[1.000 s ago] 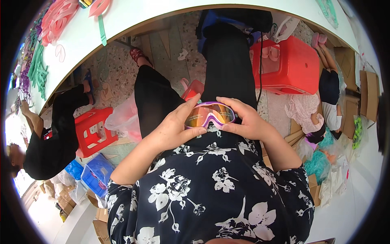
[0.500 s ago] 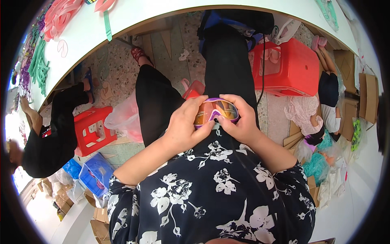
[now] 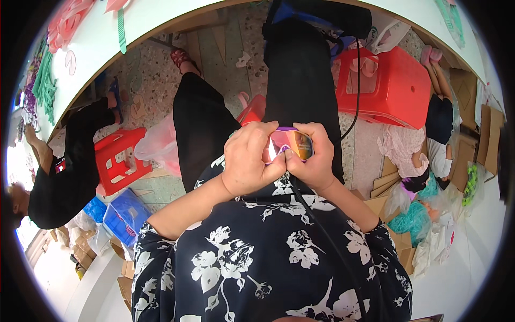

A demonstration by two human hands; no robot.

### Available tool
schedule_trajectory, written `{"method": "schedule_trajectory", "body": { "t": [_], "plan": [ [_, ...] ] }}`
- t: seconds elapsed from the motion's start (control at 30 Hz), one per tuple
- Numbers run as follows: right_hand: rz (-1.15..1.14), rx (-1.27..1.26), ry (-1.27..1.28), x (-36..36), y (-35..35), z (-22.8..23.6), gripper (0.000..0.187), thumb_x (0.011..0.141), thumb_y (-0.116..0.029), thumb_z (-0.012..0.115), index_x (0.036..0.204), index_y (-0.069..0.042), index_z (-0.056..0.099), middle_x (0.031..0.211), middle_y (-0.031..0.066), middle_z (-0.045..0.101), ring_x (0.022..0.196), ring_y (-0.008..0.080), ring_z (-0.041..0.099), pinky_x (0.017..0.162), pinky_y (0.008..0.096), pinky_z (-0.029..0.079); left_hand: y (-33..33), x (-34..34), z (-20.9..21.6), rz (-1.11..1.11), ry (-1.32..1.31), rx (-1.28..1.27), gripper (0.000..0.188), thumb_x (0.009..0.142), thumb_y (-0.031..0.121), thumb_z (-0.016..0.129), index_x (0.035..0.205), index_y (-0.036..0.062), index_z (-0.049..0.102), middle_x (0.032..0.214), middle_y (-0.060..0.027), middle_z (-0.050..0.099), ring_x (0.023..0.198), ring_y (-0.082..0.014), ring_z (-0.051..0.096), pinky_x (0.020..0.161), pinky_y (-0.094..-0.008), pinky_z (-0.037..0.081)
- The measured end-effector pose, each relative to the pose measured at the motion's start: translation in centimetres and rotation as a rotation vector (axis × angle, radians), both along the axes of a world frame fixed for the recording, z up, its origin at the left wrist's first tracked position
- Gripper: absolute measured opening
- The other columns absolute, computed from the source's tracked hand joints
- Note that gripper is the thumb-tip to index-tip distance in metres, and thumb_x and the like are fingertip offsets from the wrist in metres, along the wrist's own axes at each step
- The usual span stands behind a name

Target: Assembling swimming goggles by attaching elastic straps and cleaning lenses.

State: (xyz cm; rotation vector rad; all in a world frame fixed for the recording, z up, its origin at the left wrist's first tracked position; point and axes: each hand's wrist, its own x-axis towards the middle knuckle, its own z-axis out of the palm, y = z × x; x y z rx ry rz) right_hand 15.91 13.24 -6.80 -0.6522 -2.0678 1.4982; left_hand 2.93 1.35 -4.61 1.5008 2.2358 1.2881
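Observation:
A pair of swim goggles or a goggle front (image 3: pixel 301 144) with a purple rim and mirrored orange lens sits between my two hands, above my lap. My left hand (image 3: pixel 248 155) is closed round its left end, and my right hand (image 3: pixel 316 158) grips the right end. Both thumbs meet at the nose notch, on the near edge. My fingers curl over the far rim and hide much of both ends. The back of the piece is out of sight.
A white table (image 3: pixel 155 13) curves across the top, with pink straps (image 3: pixel 67 24) and green straps (image 3: pixel 45 91) on it. Red stools (image 3: pixel 402 88) stand on both sides. A blue crate (image 3: pixel 126 214) is at left. Co-workers sit at left (image 3: pixel 67 172) and right. A black cable (image 3: pixel 358 86) hangs nearby.
My thumbs have moved inward and now meet at the nose notch. My left hand covers more of the lens, and the goggle piece has tilted slightly. The whole view has shifted a little.

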Motion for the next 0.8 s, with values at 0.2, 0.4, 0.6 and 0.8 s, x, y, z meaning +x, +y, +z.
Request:
{"method": "schedule_trajectory", "body": {
  "t": [0.2, 0.4, 0.6, 0.8],
  "plan": [
    [0.006, -0.067, -0.03, -0.1, 0.2, 0.5, 0.044, 0.07, -0.012, 0.078, 0.108, 0.001, 0.062, 0.093, 0.0101, 0.067, 0.083, 0.0158, 0.067, 0.076, 0.0288, 0.054, -0.1, 0.2, -0.1, 0.03, -0.039, -0.092, 0.048, 0.07, 0.021, 0.074, 0.111, 0.0014, 0.06, 0.083, -0.0132, 0.062, 0.07, -0.0306, 0.064, 0.064, -0.0393, 0.053],
    [0.109, -0.013, -0.028, 0.6, 1.1, 1.2, 0.049, 0.072, -0.012, 0.078, 0.116, 0.001, 0.062, 0.1, 0.013, 0.068, 0.089, 0.021, 0.068, 0.081, 0.0309, 0.054, -1.7, -2.4, 4.0, -0.258, -0.297, -0.336, 0.065, 0.081, 0.029, 0.077, 0.13, -0.0041, 0.051, 0.115, -0.0249, 0.062, 0.103, -0.0391, 0.064, 0.087, -0.0413, 0.054],
    [0.362, -0.157, -0.187, 1.5, 1.8, 3.3, 0.06, 0.078, -0.015, 0.079, 0.131, 0.002, 0.056, 0.117, 0.0134, 0.063, 0.107, 0.0202, 0.062, 0.094, 0.0312, 0.048, -3.4, -3.8, 4.5, -0.39, -0.367, -0.393, 0.074, 0.084, 0.031, 0.078, 0.14, -0.0045, 0.045, 0.132, -0.0274, 0.056, 0.12, -0.0412, 0.058, 0.102, -0.0419, 0.047],
    [0.54, -0.401, -0.22, 2.9, 3.0, 3.0, 0.073, 0.085, -0.01, 0.076, 0.147, 0.003, 0.04, 0.133, 0.0105, 0.052, 0.125, 0.0175, 0.051, 0.106, 0.0311, 0.04, -4.6, -2.6, 2.7, -0.328, -0.387, -0.257, 0.071, 0.084, 0.029, 0.079, 0.139, -0.0043, 0.047, 0.125, -0.0246, 0.059, 0.114, -0.0385, 0.06, 0.098, -0.0422, 0.05]
  ]
}}
